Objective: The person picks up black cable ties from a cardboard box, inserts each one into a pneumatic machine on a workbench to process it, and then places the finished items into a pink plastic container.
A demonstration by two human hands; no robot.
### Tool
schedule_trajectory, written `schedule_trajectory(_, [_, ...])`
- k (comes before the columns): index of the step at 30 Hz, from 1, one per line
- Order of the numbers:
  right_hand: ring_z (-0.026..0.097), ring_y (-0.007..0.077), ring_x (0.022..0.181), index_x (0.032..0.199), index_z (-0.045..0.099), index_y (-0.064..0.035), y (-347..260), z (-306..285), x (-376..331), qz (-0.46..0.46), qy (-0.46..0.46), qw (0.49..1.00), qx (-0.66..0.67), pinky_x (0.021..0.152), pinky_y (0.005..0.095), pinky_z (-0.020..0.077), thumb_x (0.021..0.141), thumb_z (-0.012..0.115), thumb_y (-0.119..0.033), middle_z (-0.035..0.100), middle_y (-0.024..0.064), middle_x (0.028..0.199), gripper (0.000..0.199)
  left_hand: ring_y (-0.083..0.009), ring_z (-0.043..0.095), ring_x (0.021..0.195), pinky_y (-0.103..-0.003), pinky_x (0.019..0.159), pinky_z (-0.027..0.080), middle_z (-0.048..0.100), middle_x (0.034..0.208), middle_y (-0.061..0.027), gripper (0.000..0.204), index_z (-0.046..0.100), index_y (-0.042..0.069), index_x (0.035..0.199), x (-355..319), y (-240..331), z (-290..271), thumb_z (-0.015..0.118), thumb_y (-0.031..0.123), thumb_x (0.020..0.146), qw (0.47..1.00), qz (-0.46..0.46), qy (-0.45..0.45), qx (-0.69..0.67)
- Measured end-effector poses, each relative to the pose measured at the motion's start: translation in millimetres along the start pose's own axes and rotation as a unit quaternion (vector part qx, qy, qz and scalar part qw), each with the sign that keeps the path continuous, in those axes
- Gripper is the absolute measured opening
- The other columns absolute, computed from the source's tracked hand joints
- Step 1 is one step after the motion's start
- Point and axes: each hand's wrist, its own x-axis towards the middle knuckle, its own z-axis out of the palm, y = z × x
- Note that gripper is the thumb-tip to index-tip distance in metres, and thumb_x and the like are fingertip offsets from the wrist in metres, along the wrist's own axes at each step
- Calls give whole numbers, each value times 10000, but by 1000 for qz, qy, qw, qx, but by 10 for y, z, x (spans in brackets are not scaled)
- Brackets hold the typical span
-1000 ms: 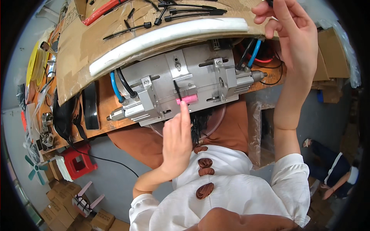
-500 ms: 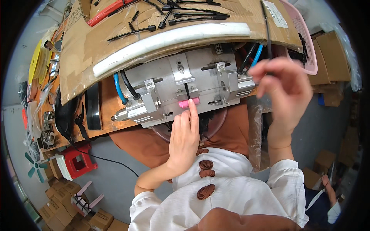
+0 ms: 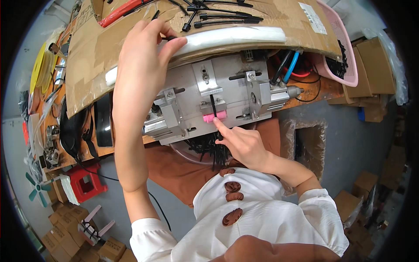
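A grey metal fixture (image 3: 227,87) with a small pink block (image 3: 214,117) sits at the bench edge. My right hand (image 3: 244,146) is just below the block, index fingertip touching it, fingers closed on a thin black cable tie (image 3: 219,134). Another black tie (image 3: 212,104) stands in the fixture's slot above the block. My left hand (image 3: 144,56) reaches up over the white foam strip (image 3: 235,37) on the cardboard sheet (image 3: 87,65), thumb and fingers pinching the end of a black cable tie (image 3: 169,38). Loose black ties (image 3: 218,17) lie further back.
A heap of black ties (image 3: 209,150) rests in a round dish on my lap. A pink basket (image 3: 345,52) is at the right, blue and black hoses (image 3: 288,65) beside the fixture, yellow rolls (image 3: 37,70) at the left, a red stool (image 3: 87,183) and cartons on the floor.
The hands have swapped places: my left hand left the pink block and reached up to the cardboard, while my right hand came down from the top to the pink block.
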Motion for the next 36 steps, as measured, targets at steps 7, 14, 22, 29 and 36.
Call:
schedule_trajectory(7, [578,188,575,1209,585,-1,-56,-472,380,-64,-37,994,-84,484,298,464,753,721,-76,571,41,666,482,-272,551,848,-364,742,468,567,944,-117,370,656,41,1042,-844,477,-9,690,-91,698,994,-22,103,-35])
schedule_trajectory(14, [674,209,706,1035,634,8,372,-879,2092,-173,-14,933,-316,517,278,484,821,632,-111,683,120,807,244,-233,508,810,-327,714,454,542,947,-106,605,473,-76,1314,-1637,892,551,654,-34,739,998,-22,-51,-20])
schedule_trajectory(22, [640,349,728,939,642,67,-219,-1733,2218,319,-183,908,200,698,388,511,792,583,-65,637,251,758,207,-221,485,815,-298,736,461,489,967,-102,716,383,-91,1365,-1610,908,687,568,-89,674,992,-29,-104,60])
schedule_trajectory(29, [676,143,802,962,657,14,-70,-1049,567,128,49,964,228,625,251,567,754,676,103,698,120,950,228,-248,518,842,-340,724,459,512,947,-101,580,505,0,1272,-1186,694,373,639,3,708,997,1,-66,48])
schedule_trajectory(36, [586,171,570,1293,507,45,-61,-74,-87,5,38,999,-5,502,303,462,715,663,55,617,73,708,599,-230,536,829,-330,776,439,575,885,-93,168,612,62,1042,317,-79,180,577,97,881,997,69,-33,-4])
